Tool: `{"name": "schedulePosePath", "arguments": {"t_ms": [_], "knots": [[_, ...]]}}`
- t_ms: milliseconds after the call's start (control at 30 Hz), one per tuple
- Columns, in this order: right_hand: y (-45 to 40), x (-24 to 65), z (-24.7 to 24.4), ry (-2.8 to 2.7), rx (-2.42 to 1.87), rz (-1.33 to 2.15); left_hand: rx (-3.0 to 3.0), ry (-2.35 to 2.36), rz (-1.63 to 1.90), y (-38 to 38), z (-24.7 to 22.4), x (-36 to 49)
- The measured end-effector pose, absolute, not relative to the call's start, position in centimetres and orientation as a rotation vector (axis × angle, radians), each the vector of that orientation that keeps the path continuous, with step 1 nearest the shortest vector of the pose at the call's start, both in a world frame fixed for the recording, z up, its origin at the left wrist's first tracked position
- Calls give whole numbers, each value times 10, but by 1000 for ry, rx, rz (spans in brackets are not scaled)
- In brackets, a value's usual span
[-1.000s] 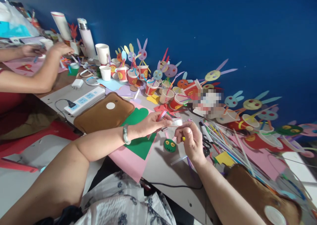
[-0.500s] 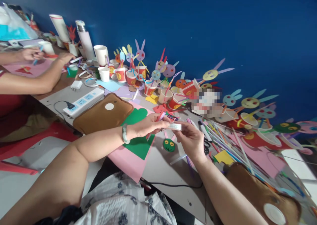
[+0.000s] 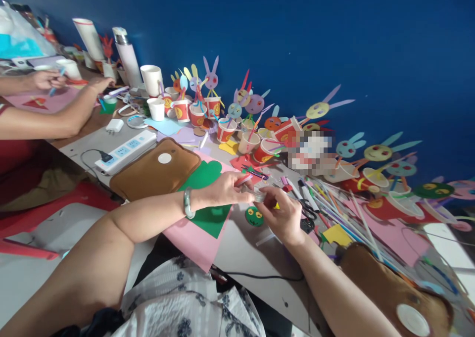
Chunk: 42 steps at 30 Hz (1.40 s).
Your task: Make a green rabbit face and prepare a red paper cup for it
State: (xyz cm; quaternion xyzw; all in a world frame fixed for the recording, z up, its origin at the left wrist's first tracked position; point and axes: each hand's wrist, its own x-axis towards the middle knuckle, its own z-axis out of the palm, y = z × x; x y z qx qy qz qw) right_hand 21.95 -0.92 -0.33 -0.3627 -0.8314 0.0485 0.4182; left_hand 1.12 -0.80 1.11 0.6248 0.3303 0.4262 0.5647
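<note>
Over the table's middle, my left hand is closed on a small roll of tape with a pinkish-red rim. My right hand pinches a small pale strip at its near end, between the two hands. The strip is partly hidden by my fingers. Just below the hands lies a round green paper face with yellow eyes. Beneath my left forearm are green paper and pink paper.
Paper cups with rabbit figures line the blue wall. Straws and pens lie right, beside a brown pouch. Another brown pouch and a power strip are left. A person's hands work at far left.
My right hand has turned and moved slightly left and down, its fingers now covering more of the pale strip. My left hand has barely moved.
</note>
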Motion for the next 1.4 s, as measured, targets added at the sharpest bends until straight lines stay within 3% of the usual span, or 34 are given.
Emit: {"name": "schedulePosePath", "arguments": {"t_ms": [1100,1400], "knots": [[-9,217,5,-1933,-1123,537,1387,716,961,-11,18,8],[-15,216,0,-2172,-1074,676,1387,684,913,-10,17,7]]}}
